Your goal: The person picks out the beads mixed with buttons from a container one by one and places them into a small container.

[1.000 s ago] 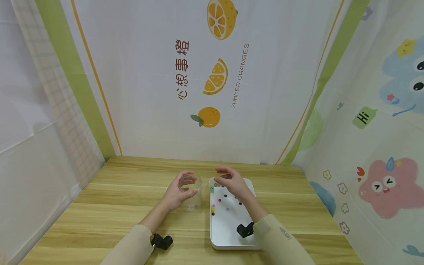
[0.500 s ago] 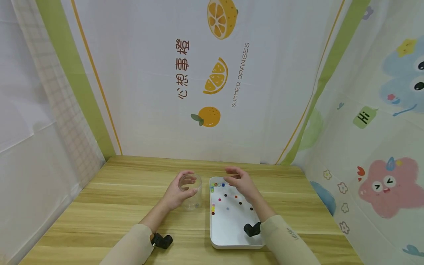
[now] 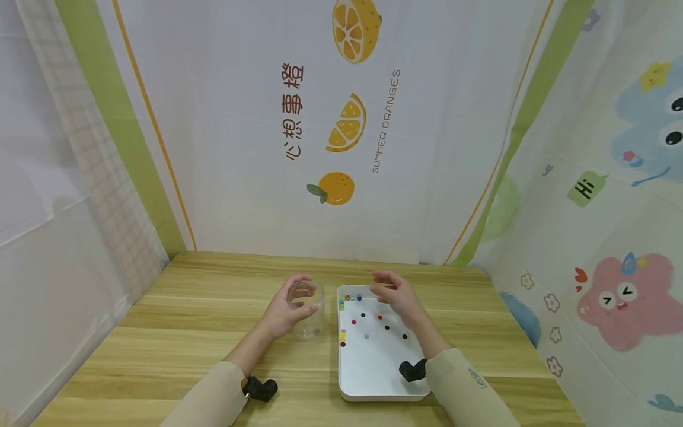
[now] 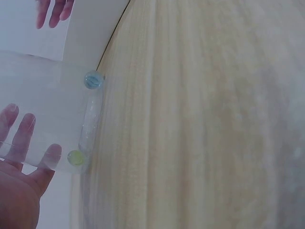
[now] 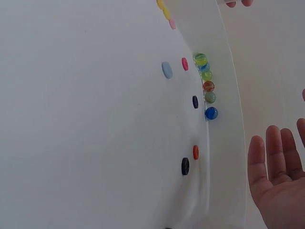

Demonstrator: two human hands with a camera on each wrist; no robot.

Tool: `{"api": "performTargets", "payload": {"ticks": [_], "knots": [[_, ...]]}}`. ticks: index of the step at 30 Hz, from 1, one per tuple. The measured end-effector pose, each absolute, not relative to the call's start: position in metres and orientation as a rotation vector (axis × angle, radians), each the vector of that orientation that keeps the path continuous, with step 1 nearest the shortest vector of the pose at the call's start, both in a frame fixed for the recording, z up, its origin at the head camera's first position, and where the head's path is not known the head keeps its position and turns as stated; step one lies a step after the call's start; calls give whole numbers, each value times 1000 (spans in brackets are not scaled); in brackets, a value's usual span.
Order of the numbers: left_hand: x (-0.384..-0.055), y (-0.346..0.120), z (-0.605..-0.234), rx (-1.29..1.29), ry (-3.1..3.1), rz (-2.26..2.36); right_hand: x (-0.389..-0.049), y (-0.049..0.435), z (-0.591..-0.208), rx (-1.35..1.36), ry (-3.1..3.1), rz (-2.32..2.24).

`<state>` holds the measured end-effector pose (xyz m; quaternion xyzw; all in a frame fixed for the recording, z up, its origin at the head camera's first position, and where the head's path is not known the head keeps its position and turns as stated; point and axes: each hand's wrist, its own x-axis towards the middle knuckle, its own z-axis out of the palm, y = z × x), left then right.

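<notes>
My left hand (image 3: 283, 309) grips a clear, wide-mouthed jar (image 3: 310, 325) around its side, with the jar's rim facing up. Two marbles show low in the jar in the left wrist view, one bluish (image 4: 94, 79) and one yellow-green (image 4: 76, 158). Over the far right part of a white tray (image 3: 373, 376) hovers my right hand (image 3: 400, 299), its fingers loosely bent and nothing between them. Several glass marbles (image 5: 208, 86) line the tray's far wall. Scattered on the tray floor are small buttons, among them a black button (image 5: 185, 166), a red button (image 5: 196, 152) and a light blue button (image 5: 167, 70).
Both jar and tray are on a wood-grain table (image 3: 213, 308), the tray just right of the jar. Yellow buttons (image 5: 166, 13) lie by the tray's left wall. A printed curtain (image 3: 240, 207) hangs behind the table's far edge.
My right hand has moved right across the tray's far end, uncovering the blue marble and the red and black buttons. The left hand and jar have stayed in place.
</notes>
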<state>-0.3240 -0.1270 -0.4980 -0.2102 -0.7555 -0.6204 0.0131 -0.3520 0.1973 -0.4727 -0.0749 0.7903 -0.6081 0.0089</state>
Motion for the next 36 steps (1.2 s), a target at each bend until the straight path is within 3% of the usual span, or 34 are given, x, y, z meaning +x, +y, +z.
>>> {"api": "performTargets", "payload": {"ticks": [36], "knots": [[-322, -123, -497, -615, -2356, -1923, -358, 206, -483, -168, 2459, -1941]]}}
